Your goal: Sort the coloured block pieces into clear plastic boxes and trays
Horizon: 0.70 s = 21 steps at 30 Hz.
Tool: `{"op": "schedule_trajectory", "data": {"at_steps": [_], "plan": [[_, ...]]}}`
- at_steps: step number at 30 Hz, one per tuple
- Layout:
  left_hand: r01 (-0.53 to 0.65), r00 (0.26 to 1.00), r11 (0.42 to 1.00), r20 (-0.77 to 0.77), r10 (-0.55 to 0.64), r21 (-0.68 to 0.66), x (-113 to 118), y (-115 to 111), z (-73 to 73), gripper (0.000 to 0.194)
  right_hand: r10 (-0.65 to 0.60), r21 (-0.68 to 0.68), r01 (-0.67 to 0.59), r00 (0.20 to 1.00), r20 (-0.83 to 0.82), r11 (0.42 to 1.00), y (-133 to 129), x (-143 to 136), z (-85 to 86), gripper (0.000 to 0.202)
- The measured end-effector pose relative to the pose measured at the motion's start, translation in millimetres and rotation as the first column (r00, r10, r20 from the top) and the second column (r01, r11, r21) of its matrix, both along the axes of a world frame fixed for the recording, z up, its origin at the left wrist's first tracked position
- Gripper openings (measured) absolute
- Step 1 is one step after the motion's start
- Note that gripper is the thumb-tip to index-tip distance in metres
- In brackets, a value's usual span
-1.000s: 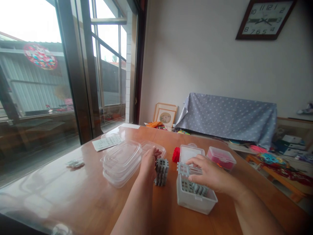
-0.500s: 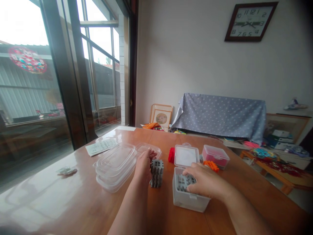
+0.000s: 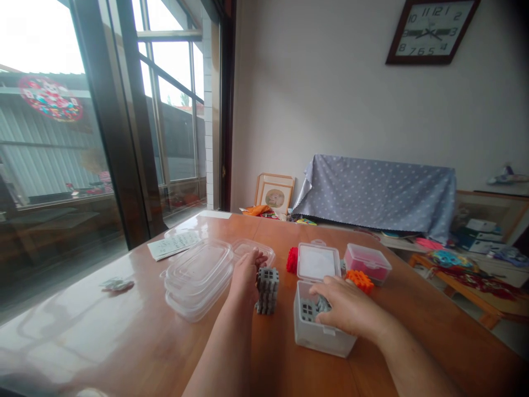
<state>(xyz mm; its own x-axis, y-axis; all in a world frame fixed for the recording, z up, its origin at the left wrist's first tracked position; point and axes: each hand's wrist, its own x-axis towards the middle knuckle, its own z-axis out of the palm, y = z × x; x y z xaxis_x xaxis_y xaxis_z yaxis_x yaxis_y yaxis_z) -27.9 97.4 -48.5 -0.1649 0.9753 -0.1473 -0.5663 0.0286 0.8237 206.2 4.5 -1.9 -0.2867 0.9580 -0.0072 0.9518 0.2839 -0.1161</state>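
My left hand (image 3: 247,274) is beside a stack of grey interlocking plastic pieces (image 3: 268,291) that stands upright on the table. Its palm faces the stack, and the loosely bent fingers reach up behind the stack's far top edge. My right hand (image 3: 347,302) reaches over the near right rim of a clear plastic box (image 3: 318,341). Thumb and fingers close around some grey plastic pieces (image 3: 323,303) inside; how many is hidden by the hand. Another grey piece with square holes (image 3: 308,311) lies in the box. The box's lid (image 3: 318,262) hangs open at the back.
Behind the box are a red piece (image 3: 291,260), orange pieces (image 3: 359,281) and a lidded box with pink contents (image 3: 367,264). Stacked clear containers (image 3: 198,281) stand left of my left hand. Printed sheets (image 3: 173,244) and a small plastic packet (image 3: 116,285) lie farther left.
The grey pieces under my right hand have shifted to the right and tilted inside the box. My left hand stays beside the stack. The camera view has moved slightly.
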Motion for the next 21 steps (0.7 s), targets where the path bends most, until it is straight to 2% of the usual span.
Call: {"op": "schedule_trajectory", "data": {"at_steps": [5,9,15,18,21], "plan": [[0.001,1.0,1.0,0.011,-0.001,0.011,0.5,1.6,-2.4,0.036,0.025,0.019,-0.024,1.0,-0.006,1.0,-5.1,-5.3,5.9,0.025],[0.001,1.0,1.0,0.03,-0.002,0.026,0.7,3.2,-4.3,0.035,0.066,-0.026,-0.065,0.996,0.053,0.998,-7.0,-13.8,11.0,0.027],[0.007,1.0,1.0,0.028,-0.008,0.029,0.2,3.3,-6.0,0.035,0.08,0.003,-0.081,0.988,0.134,0.997,-1.7,-13.3,9.0,0.03],[0.005,0.999,0.999,0.032,-0.006,0.032,0.4,2.9,-5.1,0.034,0.086,0.004,-0.087,0.99,0.112,0.996,-0.3,-8.4,7.1,0.028],[0.001,1.0,1.0,0.028,-0.001,0.016,0.9,2.3,-2.9,0.033,0.066,0.03,-0.066,0.998,0.011,0.997,-0.2,-5.5,7.4,0.024]]}}
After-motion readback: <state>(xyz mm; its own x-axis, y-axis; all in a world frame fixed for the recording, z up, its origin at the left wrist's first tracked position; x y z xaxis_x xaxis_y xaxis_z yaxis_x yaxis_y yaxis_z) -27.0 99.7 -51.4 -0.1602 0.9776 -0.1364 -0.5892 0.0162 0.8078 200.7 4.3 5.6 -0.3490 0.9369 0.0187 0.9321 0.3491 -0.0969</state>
